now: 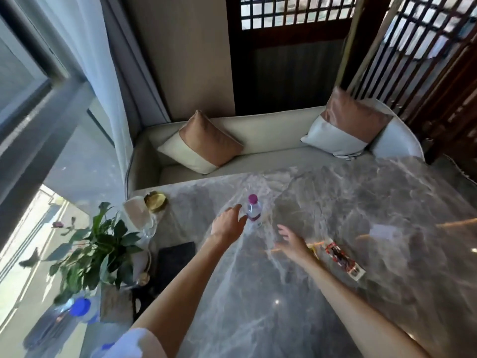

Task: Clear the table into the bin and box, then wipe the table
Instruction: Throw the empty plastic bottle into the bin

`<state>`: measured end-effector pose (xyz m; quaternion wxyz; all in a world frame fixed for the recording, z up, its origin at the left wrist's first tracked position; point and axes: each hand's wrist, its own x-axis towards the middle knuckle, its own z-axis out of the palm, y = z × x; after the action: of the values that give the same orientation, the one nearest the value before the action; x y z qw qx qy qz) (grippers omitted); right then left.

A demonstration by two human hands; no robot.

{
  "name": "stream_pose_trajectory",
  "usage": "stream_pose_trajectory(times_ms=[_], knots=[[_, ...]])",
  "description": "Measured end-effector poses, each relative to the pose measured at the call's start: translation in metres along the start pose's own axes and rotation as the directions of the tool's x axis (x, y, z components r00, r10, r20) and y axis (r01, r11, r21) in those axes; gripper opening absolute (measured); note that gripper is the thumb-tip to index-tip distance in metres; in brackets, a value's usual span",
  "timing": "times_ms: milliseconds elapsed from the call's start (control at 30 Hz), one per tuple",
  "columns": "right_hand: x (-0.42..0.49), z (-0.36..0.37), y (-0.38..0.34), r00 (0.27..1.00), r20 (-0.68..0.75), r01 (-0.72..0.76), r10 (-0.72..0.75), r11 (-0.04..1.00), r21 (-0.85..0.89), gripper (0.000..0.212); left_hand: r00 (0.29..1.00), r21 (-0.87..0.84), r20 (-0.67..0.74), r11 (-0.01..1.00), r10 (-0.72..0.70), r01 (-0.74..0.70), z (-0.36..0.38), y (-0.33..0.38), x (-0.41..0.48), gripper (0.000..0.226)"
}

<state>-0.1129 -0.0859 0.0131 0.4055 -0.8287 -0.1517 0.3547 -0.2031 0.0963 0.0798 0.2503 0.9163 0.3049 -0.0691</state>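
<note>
A small clear water bottle (pixel 254 211) with a pink cap stands upright on the grey marble table (pixel 361 208). My left hand (pixel 228 223) is spread open just left of the bottle, its fingers close to the bottle without gripping it. My right hand (pixel 293 242) hovers open over the table, below and right of the bottle. A red and black snack wrapper (pixel 344 259) lies flat to the right of my right hand, with a thin yellow strip (pixel 313 248) beside it.
Along the table's left edge stand a leafy plant (pixel 98 244), a clear glass (pixel 144 218), a gold dish (pixel 156 201), a dark pad (pixel 175 259) and blue-capped bottles (pixel 81 307). A cream sofa (pixel 258 140) with two cushions lies behind the table.
</note>
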Motion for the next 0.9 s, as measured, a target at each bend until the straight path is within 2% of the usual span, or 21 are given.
stream_pose_trajectory(times_ms=[200, 467, 500, 567, 633, 733, 833, 900], knots=[[0.085, 0.026, 0.003, 0.998, 0.056, 0.016, -0.013, 0.999, -0.052, 0.075, 0.999, -0.061, 0.030, 0.998, -0.024, 0.026, 0.021, 0.010, 0.072, 0.063], [0.139, 0.036, 0.021, 0.995, 0.082, 0.059, -0.053, 0.995, -0.080, 0.067, 0.993, -0.124, 0.022, 0.986, 0.118, -0.115, 0.049, 0.011, 0.123, 0.028], [0.140, 0.036, 0.023, 0.994, 0.095, 0.069, -0.061, 0.994, -0.083, 0.066, 0.995, -0.158, 0.008, 0.983, 0.096, -0.094, 0.049, 0.008, 0.124, 0.025], [0.138, 0.034, 0.023, 0.989, 0.123, 0.095, -0.085, 0.992, -0.077, 0.064, 0.999, -0.290, -0.021, 0.957, -0.035, 0.028, 0.047, -0.002, 0.122, 0.023], [0.134, 0.032, 0.023, 0.982, 0.150, 0.123, -0.118, 0.992, -0.025, 0.063, 0.981, -0.502, -0.014, 0.850, -0.194, 0.160, 0.040, -0.021, 0.110, 0.023], [0.117, 0.028, 0.021, 0.963, 0.240, 0.088, -0.122, 0.985, 0.148, 0.065, 0.935, -0.765, 0.043, 0.590, -0.353, 0.258, 0.029, -0.061, 0.067, 0.028], [0.090, 0.025, 0.009, 0.927, 0.335, 0.077, -0.167, 0.961, 0.266, 0.063, 0.863, -0.897, 0.142, 0.305, -0.485, 0.320, 0.023, -0.091, 0.004, 0.032], [0.067, 0.031, -0.002, 0.903, 0.382, 0.075, -0.198, 0.947, 0.313, 0.062, 0.825, -0.928, 0.178, 0.187, -0.536, 0.321, 0.023, -0.106, -0.044, 0.031]])
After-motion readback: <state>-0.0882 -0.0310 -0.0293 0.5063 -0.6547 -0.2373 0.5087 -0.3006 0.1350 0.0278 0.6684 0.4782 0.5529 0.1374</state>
